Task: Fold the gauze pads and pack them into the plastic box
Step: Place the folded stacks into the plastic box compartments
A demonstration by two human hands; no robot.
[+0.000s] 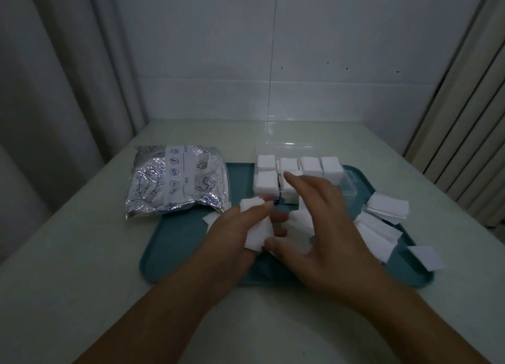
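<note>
Gauze pad sits pinched in my left hand over the teal tray. My right hand hovers spread, holding nothing, apparently above loose pads. Behind, the plastic box holds folded squares.

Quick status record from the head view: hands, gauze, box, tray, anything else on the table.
left hand: grips a gauze pad
right hand: open, fingers spread above the tray, holds nothing
plastic box: lid up, at the tray's far edge, folded pads in its compartments
loose pads: piled at the tray's right, some over its rim
tray: teal, on the table
foil bag: left of the box, partly on the tray
</note>
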